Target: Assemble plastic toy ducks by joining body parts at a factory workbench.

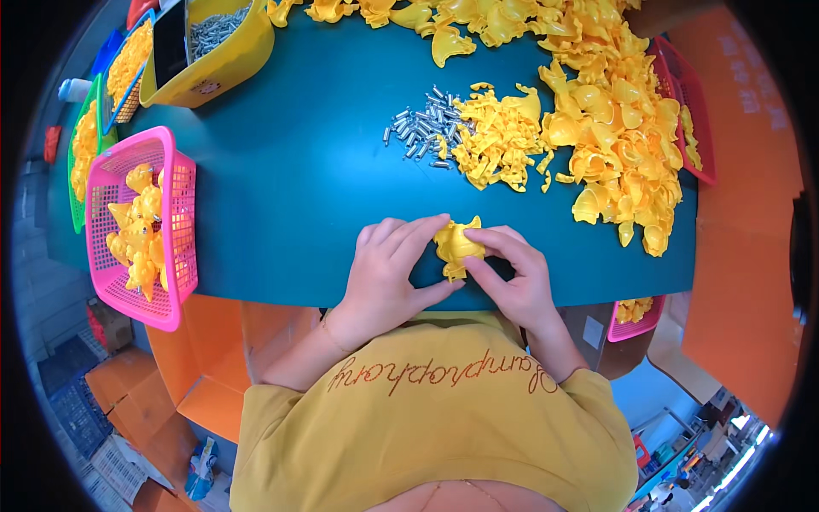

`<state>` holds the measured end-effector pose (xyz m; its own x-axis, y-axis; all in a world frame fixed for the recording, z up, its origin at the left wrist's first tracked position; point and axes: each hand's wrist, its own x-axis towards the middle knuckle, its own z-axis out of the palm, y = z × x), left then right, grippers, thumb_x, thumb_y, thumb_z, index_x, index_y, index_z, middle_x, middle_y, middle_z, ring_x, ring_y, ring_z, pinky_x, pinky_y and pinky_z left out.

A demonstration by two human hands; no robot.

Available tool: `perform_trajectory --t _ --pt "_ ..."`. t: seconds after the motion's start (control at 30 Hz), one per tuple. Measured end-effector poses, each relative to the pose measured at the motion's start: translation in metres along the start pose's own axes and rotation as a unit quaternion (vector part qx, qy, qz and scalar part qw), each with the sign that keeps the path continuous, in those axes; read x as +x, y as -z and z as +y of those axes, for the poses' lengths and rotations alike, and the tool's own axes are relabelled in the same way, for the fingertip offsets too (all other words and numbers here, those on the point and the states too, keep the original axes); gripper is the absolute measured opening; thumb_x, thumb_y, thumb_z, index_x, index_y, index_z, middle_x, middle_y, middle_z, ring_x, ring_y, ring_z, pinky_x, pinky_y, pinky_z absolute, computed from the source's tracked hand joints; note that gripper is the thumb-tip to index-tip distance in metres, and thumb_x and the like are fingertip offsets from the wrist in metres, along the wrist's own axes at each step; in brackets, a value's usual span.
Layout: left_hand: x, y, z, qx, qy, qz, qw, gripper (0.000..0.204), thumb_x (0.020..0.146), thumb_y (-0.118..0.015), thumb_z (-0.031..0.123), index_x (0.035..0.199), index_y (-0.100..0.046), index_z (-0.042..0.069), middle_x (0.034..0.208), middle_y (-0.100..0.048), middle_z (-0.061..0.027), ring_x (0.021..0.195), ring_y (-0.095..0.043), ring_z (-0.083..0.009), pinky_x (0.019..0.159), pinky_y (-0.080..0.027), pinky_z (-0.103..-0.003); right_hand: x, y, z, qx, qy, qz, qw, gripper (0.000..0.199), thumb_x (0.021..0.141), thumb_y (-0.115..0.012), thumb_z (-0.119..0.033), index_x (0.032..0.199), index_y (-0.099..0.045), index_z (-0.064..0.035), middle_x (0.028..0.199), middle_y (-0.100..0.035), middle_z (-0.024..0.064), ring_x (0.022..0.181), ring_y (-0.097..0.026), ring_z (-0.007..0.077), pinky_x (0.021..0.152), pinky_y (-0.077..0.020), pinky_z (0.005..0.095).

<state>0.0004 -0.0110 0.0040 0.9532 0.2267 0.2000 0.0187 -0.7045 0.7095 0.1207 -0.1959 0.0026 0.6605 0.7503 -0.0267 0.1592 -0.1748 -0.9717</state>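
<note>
Plastic, by its gloss, makes up the small yellow moulded piece (459,248) I have just right of the frame's centre, over the near edge of the smooth blue-green tabletop (290,196). I judge it light and fairly stiff, a bit slick on its rounded face, with thin projecting edges that could bend or nick if squeezed hard; the sturdier hold should be across the body, thumb against index finger, clear of those tips. My left hand (384,269) curves open around its left side, index finger at the top edge and thumb at the bottom, spread by about the piece's height. My right hand (519,277) pinches closer in, index finger and thumb both on the right side with a narrower gap; how firmly I press, I cannot tell. Farther up the frame lie small silver metal cylinders (424,128) beside little yellow plastic bits (499,141), and curved yellow plastic shells (610,128) fill the upper right.
</note>
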Motion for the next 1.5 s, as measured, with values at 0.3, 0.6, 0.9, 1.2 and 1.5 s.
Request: perform_trajectory --t 0.3,0.6,0.9,1.2,1.5 --pt "0.003 -0.001 -0.001 -0.028 0.026 0.005 0.999 0.076 0.068 -0.092 0.024 0.138 -0.064 0.016 0.106 -0.071 0.0012 0.089 -0.059 -0.0187 0.085 -0.041 -0.036 0.006 -0.014 -0.005 -0.108 0.100 0.018 0.989 0.035 0.087 -0.079 0.000 0.122 -0.073 -0.0033 0.110 -0.071 0.0122 0.098 -0.068 0.0214 0.086 -0.0552 0.0319" --pt "0.003 -0.003 -0.002 -0.035 0.034 0.018 0.999 0.075 0.067 -0.092 0.024 0.136 -0.066 0.016 0.103 -0.071 0.0015 0.088 -0.060 -0.0187 0.084 -0.041 -0.037 0.004 -0.012 -0.022 -0.109 0.005 -0.004 0.994 0.038 0.088 -0.080 -0.003 0.125 -0.070 -0.0014 0.112 -0.074 0.0132 0.099 -0.072 0.0203 0.085 -0.0566 0.0307" --pt "0.001 -0.004 -0.004 -0.037 0.038 0.021 0.998 0.073 0.068 -0.091 0.026 0.135 -0.066 0.015 0.107 -0.072 -0.0003 0.090 -0.062 -0.0197 0.083 -0.042 -0.037 0.003 -0.020 -0.021 -0.104 -0.048 0.015 0.993 0.038 0.091 -0.079 -0.003 0.127 -0.068 -0.0005 0.109 -0.077 0.0093 0.096 -0.075 0.0153 0.084 -0.0560 0.0252" --pt "0.000 -0.007 -0.006 -0.036 0.029 0.043 0.998 0.071 0.068 -0.091 0.025 0.134 -0.067 0.013 0.106 -0.073 -0.0016 0.092 -0.063 -0.0209 0.084 -0.043 -0.038 0.002 -0.024 -0.036 -0.257 -0.003 0.002 0.966 0.038 0.088 -0.083 -0.019 0.122 -0.071 -0.0073 0.108 -0.077 0.0070 0.096 -0.076 0.0202 0.116 -0.0333 0.0552" --pt "-0.001 -0.001 -0.004 -0.033 0.041 0.006 0.999 0.071 0.070 -0.091 0.028 0.135 -0.065 0.013 0.105 -0.072 -0.0031 0.095 -0.065 -0.0219 0.087 -0.044 -0.039 -0.002 -0.008 -0.029 -0.269 0.046 -0.046 0.961 0.042 0.092 -0.079 -0.026 0.132 -0.071 -0.0140 0.115 -0.075 0.0035 0.113 -0.067 0.0197 0.111 -0.0394 0.0550"
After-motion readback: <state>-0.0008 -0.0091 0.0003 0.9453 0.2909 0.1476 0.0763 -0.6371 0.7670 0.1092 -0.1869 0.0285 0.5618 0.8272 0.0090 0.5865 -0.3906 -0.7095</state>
